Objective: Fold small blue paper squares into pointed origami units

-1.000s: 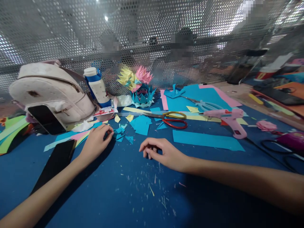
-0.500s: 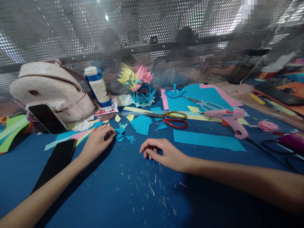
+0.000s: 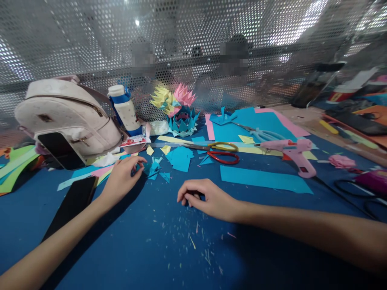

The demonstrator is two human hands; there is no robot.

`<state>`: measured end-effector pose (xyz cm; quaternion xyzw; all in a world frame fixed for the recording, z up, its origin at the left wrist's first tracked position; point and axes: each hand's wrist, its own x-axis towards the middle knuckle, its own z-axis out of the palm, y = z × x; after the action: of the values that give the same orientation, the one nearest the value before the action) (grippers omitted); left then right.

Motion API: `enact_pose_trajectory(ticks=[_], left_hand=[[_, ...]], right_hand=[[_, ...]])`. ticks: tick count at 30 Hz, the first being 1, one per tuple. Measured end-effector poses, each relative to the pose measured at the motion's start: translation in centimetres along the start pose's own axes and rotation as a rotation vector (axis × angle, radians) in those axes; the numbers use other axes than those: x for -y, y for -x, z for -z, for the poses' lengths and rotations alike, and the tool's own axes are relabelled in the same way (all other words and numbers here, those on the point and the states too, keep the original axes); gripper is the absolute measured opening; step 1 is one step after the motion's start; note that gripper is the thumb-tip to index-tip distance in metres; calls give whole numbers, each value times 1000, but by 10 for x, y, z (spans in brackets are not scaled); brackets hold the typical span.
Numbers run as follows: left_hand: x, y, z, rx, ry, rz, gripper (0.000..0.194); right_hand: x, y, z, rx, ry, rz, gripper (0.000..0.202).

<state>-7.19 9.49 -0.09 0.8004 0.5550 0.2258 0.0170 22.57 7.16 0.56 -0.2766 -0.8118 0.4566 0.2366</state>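
My left hand [image 3: 123,175] is over the table, its thumb and forefinger curved with a gap between them and nothing seen in it. Just past its fingertips lies a small heap of folded blue paper pieces [image 3: 153,169]. My right hand [image 3: 208,197] is curled loosely above the bare blue tabletop, thumb close against the fingers; nothing shows in it, though its palm is hidden. Between and beyond the hands is a stack of blue paper squares [image 3: 181,158]. Scissors [image 3: 223,157] with one yellow and one red handle lie behind, and a long blue paper strip [image 3: 266,179] lies to the right.
A dark phone [image 3: 71,203] lies beside my left forearm. Behind stand a pale backpack [image 3: 66,112], a bottle [image 3: 125,110] and folded paper flowers [image 3: 181,108]. A pink glue gun [image 3: 290,149] with a cord is at right, near light-blue-handled scissors [image 3: 266,135].
My left hand has drawn back slightly from the blue paper pieces, its thumb and forefinger farther apart. The right hand's fingers have curled in a little more.
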Motion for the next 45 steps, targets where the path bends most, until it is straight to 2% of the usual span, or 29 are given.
enact_pose_trajectory(ticks=[4,10,15,17,22,27,32,37,40,45], left_hand=[[-9,-3,1,-15,14,-41,16],[-36,-12,-10,-7,20,-132,13],[-57,-45,-29,39,80,-249,16],[-62,-63,-39,78,95,-295,28],[-61,-97,-54,185,68,-309,33],[-50,-110,-51,266,43,-258,33],[-46,-109,-41,276,80,-226,33],[-50,-101,-22,187,155,-222,31],[-63,-84,-9,89,205,-259,23],[-98,-36,5,-122,252,-373,10]], right_hand=[[1,1,0,15,19,34,25],[0,3,1,23,58,90,26],[-1,6,2,29,123,170,26],[-1,7,2,34,144,200,27],[-1,8,2,50,163,226,27],[-3,9,3,70,160,244,27],[-3,10,3,73,116,232,27],[-2,9,2,-10,-133,75,21],[-6,7,3,-58,-298,1,18],[-15,3,5,-96,-467,-48,40]])
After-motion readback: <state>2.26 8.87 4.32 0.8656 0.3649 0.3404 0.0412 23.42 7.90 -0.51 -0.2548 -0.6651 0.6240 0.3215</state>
